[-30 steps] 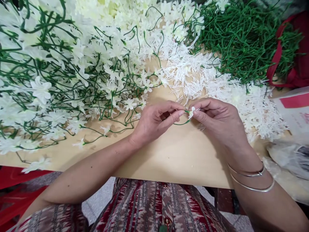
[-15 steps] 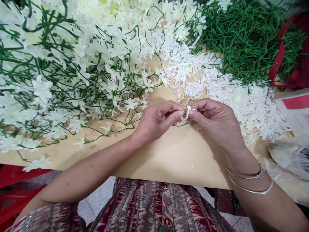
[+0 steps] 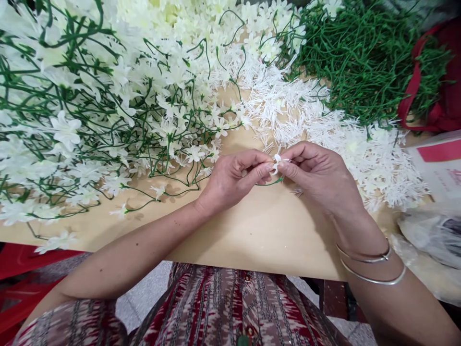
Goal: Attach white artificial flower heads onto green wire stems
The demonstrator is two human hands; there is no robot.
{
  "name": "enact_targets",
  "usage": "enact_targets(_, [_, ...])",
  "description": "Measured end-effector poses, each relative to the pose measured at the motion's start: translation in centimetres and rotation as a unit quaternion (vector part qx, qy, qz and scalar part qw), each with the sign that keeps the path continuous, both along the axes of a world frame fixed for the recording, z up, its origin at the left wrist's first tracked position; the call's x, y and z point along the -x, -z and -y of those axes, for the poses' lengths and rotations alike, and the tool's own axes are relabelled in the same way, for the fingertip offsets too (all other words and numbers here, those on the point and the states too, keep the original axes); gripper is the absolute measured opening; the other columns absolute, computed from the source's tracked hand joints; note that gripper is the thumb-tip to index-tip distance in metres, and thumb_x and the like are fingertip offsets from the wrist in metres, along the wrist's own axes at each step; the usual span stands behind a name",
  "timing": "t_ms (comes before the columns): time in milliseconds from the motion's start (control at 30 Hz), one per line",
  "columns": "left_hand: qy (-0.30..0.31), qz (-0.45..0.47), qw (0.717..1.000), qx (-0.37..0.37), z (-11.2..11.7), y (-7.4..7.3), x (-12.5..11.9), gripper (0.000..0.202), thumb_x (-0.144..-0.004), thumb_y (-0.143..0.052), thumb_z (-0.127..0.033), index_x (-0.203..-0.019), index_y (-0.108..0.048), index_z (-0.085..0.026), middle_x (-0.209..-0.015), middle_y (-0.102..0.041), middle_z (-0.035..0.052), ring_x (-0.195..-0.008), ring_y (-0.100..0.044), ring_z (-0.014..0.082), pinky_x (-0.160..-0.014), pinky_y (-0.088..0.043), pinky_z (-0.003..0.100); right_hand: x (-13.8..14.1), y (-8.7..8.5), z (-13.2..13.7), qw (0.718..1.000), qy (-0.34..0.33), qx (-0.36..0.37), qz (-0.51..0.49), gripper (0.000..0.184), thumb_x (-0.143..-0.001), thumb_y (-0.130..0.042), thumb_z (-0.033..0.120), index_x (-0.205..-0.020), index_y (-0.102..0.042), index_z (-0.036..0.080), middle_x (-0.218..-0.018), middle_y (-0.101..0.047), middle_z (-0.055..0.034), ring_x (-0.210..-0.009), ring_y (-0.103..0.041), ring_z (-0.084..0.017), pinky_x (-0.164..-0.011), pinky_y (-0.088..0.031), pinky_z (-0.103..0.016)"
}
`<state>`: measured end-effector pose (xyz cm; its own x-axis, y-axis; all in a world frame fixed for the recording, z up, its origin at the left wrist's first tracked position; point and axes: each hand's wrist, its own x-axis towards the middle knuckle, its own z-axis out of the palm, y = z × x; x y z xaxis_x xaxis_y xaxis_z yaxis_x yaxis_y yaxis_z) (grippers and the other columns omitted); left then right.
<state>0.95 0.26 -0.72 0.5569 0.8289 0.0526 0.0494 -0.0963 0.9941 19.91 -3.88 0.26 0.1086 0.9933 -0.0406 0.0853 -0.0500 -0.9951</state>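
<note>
My left hand (image 3: 240,177) is closed in a pinch above the table, thumb against forefinger. A thin green plastic stem (image 3: 271,183) comes out from beneath its fingers and curves right. Between the two hands' fingertips sits a small white artificial flower (image 3: 276,163), its petals spread. My right hand (image 3: 314,175) pinches at the flower's right side, where a thin white tip shows by the thumb. Where stem and flower meet is hidden by my left fingertips. Just beyond my hands lies a heap of loose white stamens (image 3: 306,113).
A large pile of white flowers on green stems (image 3: 118,105) covers the table's left side. Bare green stems (image 3: 363,57) are heaped at the back right. A red bag (image 3: 446,81), a white and pink box (image 3: 437,166) and plastic bags (image 3: 428,235) stand at the right.
The white flower has shifted slightly up and left, closer against my left fingertips. The right fingers have moved with it; the left hand has barely moved.
</note>
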Motion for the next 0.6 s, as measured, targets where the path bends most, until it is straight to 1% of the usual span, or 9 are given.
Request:
enact_targets(67, [-0.002, 0.018, 1.0, 0.004, 0.08, -0.03, -0.17, 0.03, -0.102, -0.067, -0.047, -0.097, -0.073, -0.019, -0.082, -0.08, 0.003, -0.074, -0.075, 0.0134, -0.075, -0.064, 0.025, -0.17, 0.14, -0.11, 1.0, -0.005, 0.002, -0.008, 0.031, -0.077, -0.092, 0.049, -0.083, -0.074, 0.025, -0.069, -0.066, 0.004, -0.059, -0.057, -0.012, -0.056, -0.048, -0.026])
enact_targets(167, [-0.003, 0.036, 0.999, 0.008, 0.17, -0.21, -0.24, 0.026, -0.104, -0.064, -0.044, -0.097, -0.07, -0.019, -0.085, -0.08, 0.0031, -0.075, -0.075, 0.0126, -0.076, -0.065, 0.025, -0.38, 0.24, -0.03, 1.0, -0.007, 0.0, -0.022, 0.034, -0.083, -0.085, 0.057, -0.098, -0.076, 0.028, -0.073, -0.066, 0.0035, -0.061, -0.056, -0.013, -0.054, -0.046, -0.027])
enact_targets(233, [-0.002, 0.036, 0.999, 0.007, 0.16, -0.29, -0.18, 0.024, -0.103, -0.063, -0.042, -0.097, -0.068, -0.019, -0.086, -0.079, 0.0037, -0.076, -0.074, 0.0128, -0.076, -0.064, 0.026, -0.39, 0.16, 0.14, 0.999, 0.008, -0.008, -0.042, 0.036, -0.086, -0.082, 0.061, -0.102, -0.076, 0.029, -0.084, -0.07, 0.0014, -0.067, -0.06, -0.013, -0.058, -0.049, -0.027])
enact_targets(300, [-0.002, 0.027, 1.0, 0.004, 0.12, -0.24, -0.1, 0.024, -0.103, -0.063, -0.041, -0.097, -0.067, -0.019, -0.086, -0.079, 0.0039, -0.076, -0.074, 0.0128, -0.075, -0.063, 0.025, -0.3, 0.04, 0.34, 0.998, 0.025, -0.017, -0.059, 0.036, -0.086, -0.081, 0.061, -0.101, -0.076, 0.03, -0.094, -0.074, -0.0005, -0.075, -0.064, -0.014, -0.065, -0.053, -0.028])
enact_targets(333, [-0.003, 0.021, 1.0, 0.003, 0.11, -0.17, -0.08, 0.024, -0.103, -0.062, -0.041, -0.097, -0.067, -0.019, -0.086, -0.079, 0.0038, -0.075, -0.074, 0.0127, -0.075, -0.063, 0.025, -0.23, 0.0, 0.42, 0.997, 0.027, -0.018, -0.063, 0.035, -0.086, -0.081, 0.061, -0.101, -0.076, 0.03, -0.097, -0.074, -0.0009, -0.078, -0.065, -0.015, -0.067, -0.054, -0.028])
enact_targets(400, [-0.003, 0.01, 1.0, 0.001, 0.1, 0.02, -0.08, 0.024, -0.104, -0.061, -0.042, -0.099, -0.068, -0.019, -0.086, -0.079, 0.0035, -0.075, -0.074, 0.0124, -0.075, -0.062, 0.025, -0.06, 0.0, 0.54, 0.997, 0.023, -0.017, -0.065, 0.033, -0.084, -0.085, 0.056, -0.101, -0.076, 0.03, -0.096, -0.074, -0.0003, -0.078, -0.065, -0.014, -0.068, -0.055, -0.028])
enact_targets(500, [0.005, -0.004, 1.0, -0.009, 0.12, 0.15, -0.08, 0.024, -0.104, -0.061, -0.043, -0.101, -0.068, -0.019, -0.086, -0.078, 0.0034, -0.075, -0.074, 0.0124, -0.074, -0.06, 0.025, 0.19, 0.14, 0.53, 0.997, 0.002, -0.005, -0.071, 0.028, -0.082, -0.088, 0.046, -0.1, -0.076, 0.028, -0.089, -0.074, 0.0013, -0.074, -0.065, -0.013, -0.069, -0.055, -0.027])
enact_targets(600, [0.014, -0.01, 0.999, -0.028, 0.02, -0.11, 0.1, 0.022, -0.104, -0.061, -0.04, -0.1, -0.068, -0.019, -0.085, -0.078, 0.0031, -0.073, -0.073, 0.0112, -0.071, -0.058, 0.023, 0.36, 0.26, 0.28, 0.997, -0.015, 0.003, -0.076, 0.023, -0.083, -0.088, 0.04, -0.097, -0.075, 0.026, -0.083, -0.073, 0.0021, -0.072, -0.065, -0.012, -0.07, -0.056, -0.027])
